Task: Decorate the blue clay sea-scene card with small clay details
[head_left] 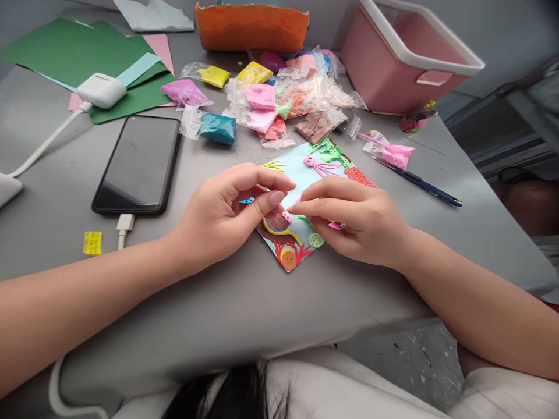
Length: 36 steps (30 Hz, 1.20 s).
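The card (301,169) lies near the middle of the bench (244,302), with both hands resting over its near half, the left hand (222,212) to the left and the right hand (356,218) to the right. Left of the card the phone (138,163) is laid flat. Behind the card the clay bags (279,96) are heaped. The tub (404,55) is set to their right, and the pen (419,183) lies right of the card.

Just a plain grey table (244,302) under pretty soft, even light. Past its right edge there's a speckled grey floor (419,361), and a grey wall (502,29) runs behind.
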{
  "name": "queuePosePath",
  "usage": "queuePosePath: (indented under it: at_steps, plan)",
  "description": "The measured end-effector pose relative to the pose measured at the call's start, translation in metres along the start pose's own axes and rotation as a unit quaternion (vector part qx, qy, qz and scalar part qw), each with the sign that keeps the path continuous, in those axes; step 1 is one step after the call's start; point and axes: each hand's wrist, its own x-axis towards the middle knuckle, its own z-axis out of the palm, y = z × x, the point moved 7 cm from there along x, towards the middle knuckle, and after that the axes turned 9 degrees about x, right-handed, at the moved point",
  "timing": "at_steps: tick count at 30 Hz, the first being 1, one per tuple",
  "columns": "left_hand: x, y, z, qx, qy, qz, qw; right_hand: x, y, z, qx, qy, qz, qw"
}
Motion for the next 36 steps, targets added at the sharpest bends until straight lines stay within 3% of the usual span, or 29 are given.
queuePosePath:
  at_steps: [14, 17, 21, 26, 36]
  plan:
    - [0.001, -0.001, 0.0, -0.016, 0.01, -0.014, 1.0, -0.001, -0.001, 0.001, 0.016, -0.007, 0.01, 1.0]
    - [0.001, 0.0, -0.002, -0.016, 0.025, -0.014, 0.999, 0.0, -0.002, -0.012, 0.084, 0.065, 0.036, 0.994]
    - [0.0, 0.0, -0.005, -0.003, 0.046, -0.023, 0.999, -0.003, 0.003, -0.024, 0.212, 0.182, 0.054, 0.959]
    - [-0.001, 0.0, -0.006, 0.037, 0.041, -0.03, 0.998, -0.004, 0.013, -0.007, 0.229, 0.147, 0.128, 0.954]
    - [-0.003, -0.003, -0.007, 0.038, 0.053, -0.045, 0.997, -0.004, 0.012, -0.008, 0.196, 0.148, 0.126, 0.961]
